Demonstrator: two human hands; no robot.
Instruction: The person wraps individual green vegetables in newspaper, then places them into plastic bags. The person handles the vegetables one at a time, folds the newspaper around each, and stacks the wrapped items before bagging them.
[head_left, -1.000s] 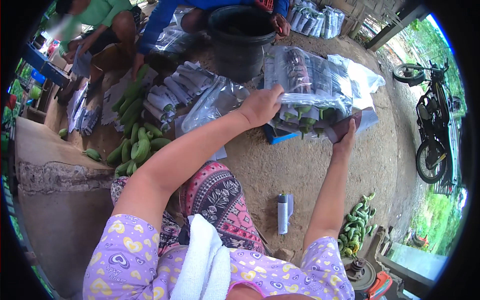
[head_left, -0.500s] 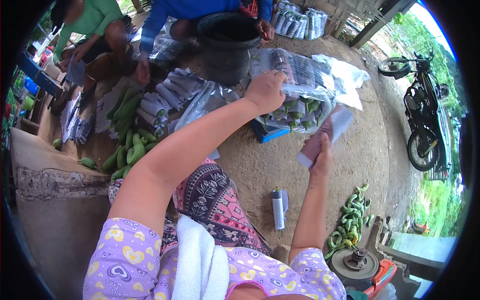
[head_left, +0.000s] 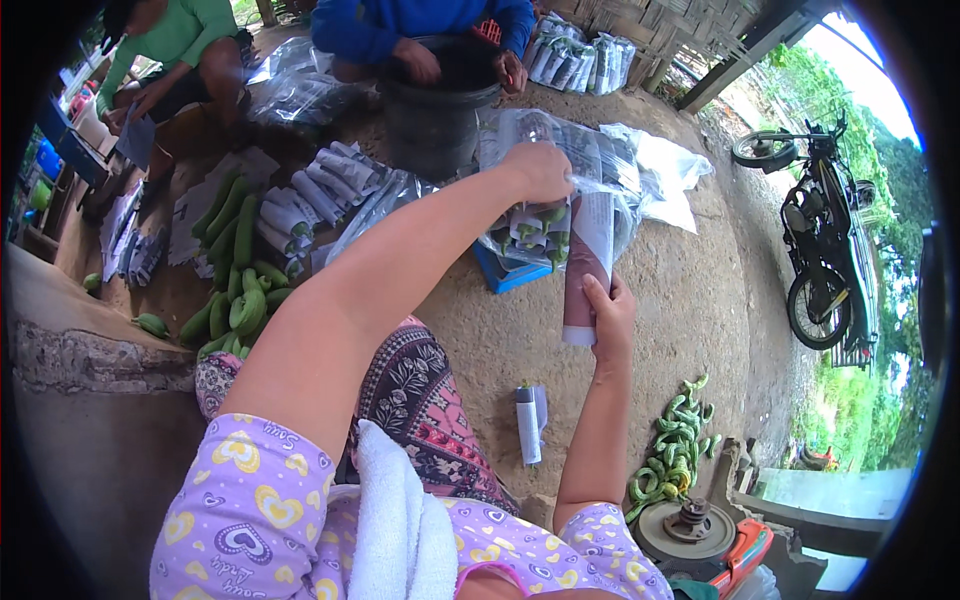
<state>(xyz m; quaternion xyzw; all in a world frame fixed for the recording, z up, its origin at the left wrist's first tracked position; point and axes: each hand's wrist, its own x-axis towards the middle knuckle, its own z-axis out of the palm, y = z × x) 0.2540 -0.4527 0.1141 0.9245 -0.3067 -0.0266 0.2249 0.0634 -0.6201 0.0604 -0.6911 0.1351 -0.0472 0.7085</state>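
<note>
My left hand [head_left: 540, 172] is closed on the upper edge of a clear plastic bag [head_left: 625, 225]. Inside the bag lie paper-wrapped vegetables [head_left: 530, 235], their green stem ends facing me. In my right hand [head_left: 612, 318] is a paper-wrapped roll [head_left: 588, 275], brownish and white, held upright with my thumb along its side. Its upper end is at the bag's mouth, beside the stems; what the paper wraps is hidden. A blue box-like object [head_left: 512, 272] shows under the bag. One more wrapped vegetable [head_left: 528, 425] lies alone on the ground before me.
Left of me are loose long green vegetables [head_left: 240, 260] and paper-wrapped ones [head_left: 325, 185]. Two people sit across; one reaches into a black tub [head_left: 430, 125]. Curled green vegetables [head_left: 675, 440] and a round-plate scale [head_left: 685, 530] are at right, with a motorcycle [head_left: 815, 230] beyond.
My right hand has brought the wrapped roll left, against the bag's mouth, and turned it more upright. My left hand still grips the bag. The person in blue has moved a hand to the tub.
</note>
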